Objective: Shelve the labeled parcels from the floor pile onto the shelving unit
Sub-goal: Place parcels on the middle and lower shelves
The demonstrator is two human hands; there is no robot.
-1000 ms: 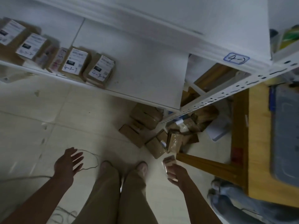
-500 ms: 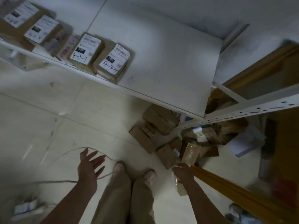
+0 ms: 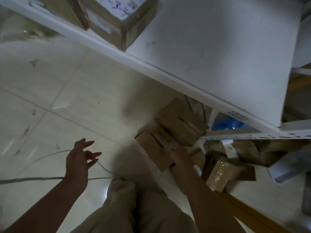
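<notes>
While the left hand point(image 3: 79, 160) hangs over the tiled floor point(image 3: 84, 98) with its fingers spread and loose, holding nothing, the right hand point(image 3: 179, 154) reaches down to the floor pile point(image 3: 193, 132) of parcels. It rests against the near edge of a flat brown box point(image 3: 151, 148) at the pile's left side. The view is smeared there, so I cannot tell whether the fingers curl round that box or anything else.

Just behind this box sits a larger brown carton point(image 3: 180, 121), partly under the shelf edge. To the right of the wrist lies a parcel wrapped in shiny clear tape point(image 3: 220, 174), with more brown parcels heaped behind it (their outlines run together in the dim light).

The shelving unit point(image 3: 218, 56) crosses the upper half of the view as a white board. At its far left end stands 1 labeled parcel point(image 3: 117, 17), brown with a white label bearing blue handwriting, and another brown box point(image 3: 67, 10) is just beside it. A white perforated upright point(image 3: 252, 134) runs across above the pile, and something blue point(image 3: 227, 124) shows beneath the shelf.

A thin cable point(image 3: 50, 178) trails across the floor below the left hand. The person's 2 beige trouser legs point(image 3: 134, 216) and a shoe point(image 3: 121, 187) fill the bottom middle. A yellow wooden strip point(image 3: 252, 214) slants along the lower right.
</notes>
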